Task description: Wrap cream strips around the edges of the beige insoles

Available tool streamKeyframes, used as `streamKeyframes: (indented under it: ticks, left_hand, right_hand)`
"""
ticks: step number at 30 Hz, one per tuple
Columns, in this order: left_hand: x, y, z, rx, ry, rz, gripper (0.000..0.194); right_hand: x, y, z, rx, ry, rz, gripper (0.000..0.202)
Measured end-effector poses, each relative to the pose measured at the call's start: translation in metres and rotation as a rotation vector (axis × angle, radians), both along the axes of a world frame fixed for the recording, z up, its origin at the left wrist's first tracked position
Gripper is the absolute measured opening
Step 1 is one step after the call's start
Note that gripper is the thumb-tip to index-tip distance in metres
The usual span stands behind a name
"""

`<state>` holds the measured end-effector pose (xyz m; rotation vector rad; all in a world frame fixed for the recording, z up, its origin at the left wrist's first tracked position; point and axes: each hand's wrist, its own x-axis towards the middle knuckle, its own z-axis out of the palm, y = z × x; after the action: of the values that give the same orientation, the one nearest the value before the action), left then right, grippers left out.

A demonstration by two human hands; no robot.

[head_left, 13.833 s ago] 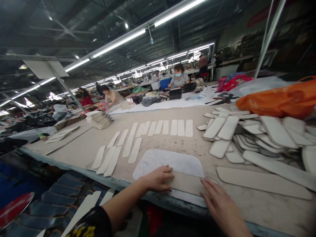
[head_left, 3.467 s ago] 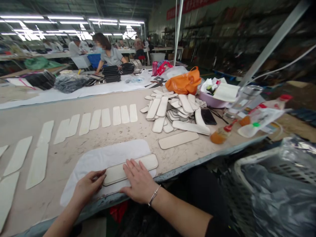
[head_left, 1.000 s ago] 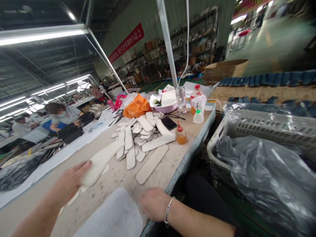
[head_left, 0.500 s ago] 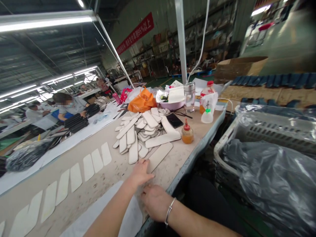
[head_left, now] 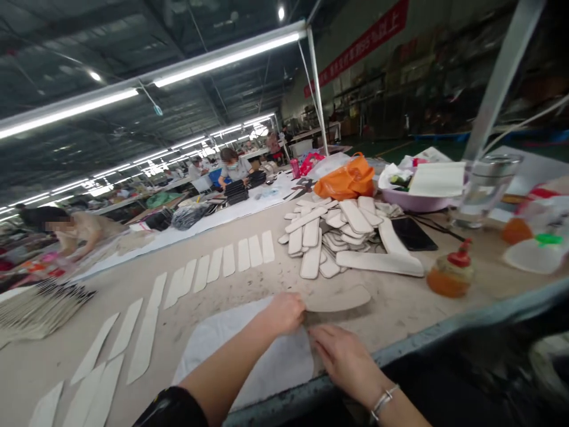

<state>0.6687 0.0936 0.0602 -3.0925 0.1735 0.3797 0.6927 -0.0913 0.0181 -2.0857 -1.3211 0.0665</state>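
Observation:
My left hand (head_left: 287, 311) is closed on the near end of a long beige rounded strip (head_left: 340, 300), whose far end curves up slightly off the table. Just to the right, my right hand (head_left: 347, 356) has its fingers stretched out close together beside the edge of a white cloth (head_left: 262, 370); I see nothing in it. The cloth lies flat under my left forearm. Beyond the hands is a heap of pale, dark-edged padded strips (head_left: 331, 234). Rows of flat cream pieces (head_left: 216, 264) lie spread over the table to the left.
An amber-filled bottle with a red cap (head_left: 451, 273), a black phone (head_left: 413, 233) and a clear cup (head_left: 484, 190) stand on the right. Behind the heap are an orange bag (head_left: 347, 178) and a lilac basin (head_left: 420, 201). Co-workers sit at the left. The table edge (head_left: 444, 332) is nearest me.
My view has swung left. The left hand, spread on the strip before, now grips its near end, and the strip is partly raised. My right hand has uncurled somewhat.

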Motion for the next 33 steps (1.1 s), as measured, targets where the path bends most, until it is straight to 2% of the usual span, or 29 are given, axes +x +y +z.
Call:
streamKeyframes:
  ticks: [3, 7, 9, 11, 14, 18, 21, 24, 28, 33]
  left_hand:
    - [-0.067, 0.024, 0.004, 0.073, -0.028, 0.037, 0.021]
    - [-0.147, 0.044, -0.001, 0.097, 0.04, 0.113, 0.012]
    - [-0.169, 0.051, -0.005, 0.025, 0.056, 0.162, 0.011]
    - [-0.173, 0.061, -0.006, -0.04, -0.003, 0.219, 0.017]
    - [-0.145, 0.086, -0.008, -0.047, -0.165, 0.368, 0.026]
    - [-0.066, 0.125, -0.014, 0.02, -0.255, 0.483, 0.029]
    - [-0.007, 0.147, -0.021, 0.088, -0.256, 0.512, 0.03]
    - [0.038, 0.16, -0.03, 0.158, -0.213, 0.545, 0.027]
    - [0.076, 0.167, -0.045, 0.223, -0.112, 0.562, 0.027]
    - [0.098, 0.17, -0.056, 0.269, -0.02, 0.539, 0.029]
  right_hand:
    - [0.001, 0.006, -0.013, 0.04, -0.053, -0.007, 0.035]
    - [-0.001, 0.019, -0.048, 0.009, -0.14, 0.035, 0.041]
    - [-0.004, 0.025, -0.062, -0.042, -0.156, 0.076, 0.041]
    - [-0.009, 0.028, -0.065, -0.102, -0.15, 0.115, 0.038]
    - [-0.015, 0.03, -0.052, -0.179, -0.1, 0.136, 0.035]
    - [-0.016, 0.032, -0.033, -0.226, -0.002, 0.105, 0.034]
    - [-0.014, 0.032, -0.031, -0.208, 0.067, 0.092, 0.034]
    - [-0.013, 0.031, -0.036, -0.169, 0.128, 0.096, 0.034]
    - [-0.01, 0.032, -0.045, -0.165, 0.158, 0.121, 0.038]
    - [-0.007, 0.036, -0.052, -0.199, 0.211, 0.132, 0.043]
